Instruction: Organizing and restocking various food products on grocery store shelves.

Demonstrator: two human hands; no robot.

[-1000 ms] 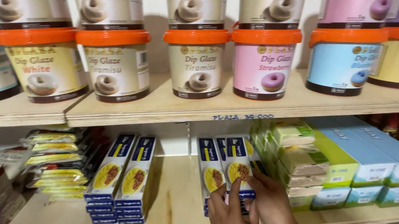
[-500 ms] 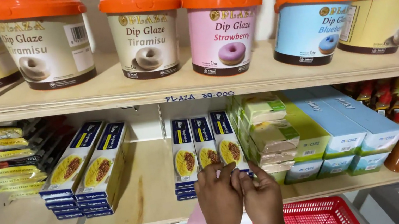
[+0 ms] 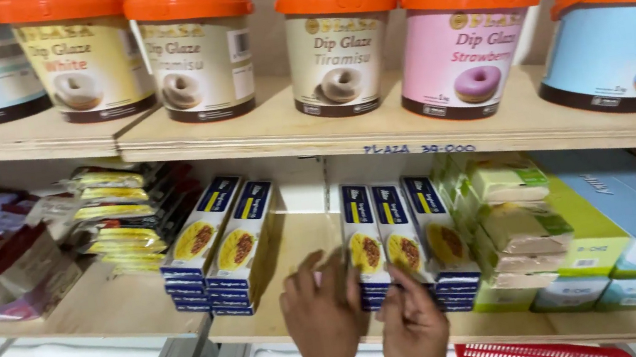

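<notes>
Left hand (image 3: 321, 321) spread against blue box stacks (image 3: 402, 246) | right hand (image 3: 415, 332) fingers pressed on stack front | three rows squared, front edges unfinished

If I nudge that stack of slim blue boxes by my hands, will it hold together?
Probably stiff: the blue boxes show flat cardboard faces and crisp edges. The stacks are several boxes high, so upper ones may slide off. Both the left hand and right hand are at their front.
</notes>
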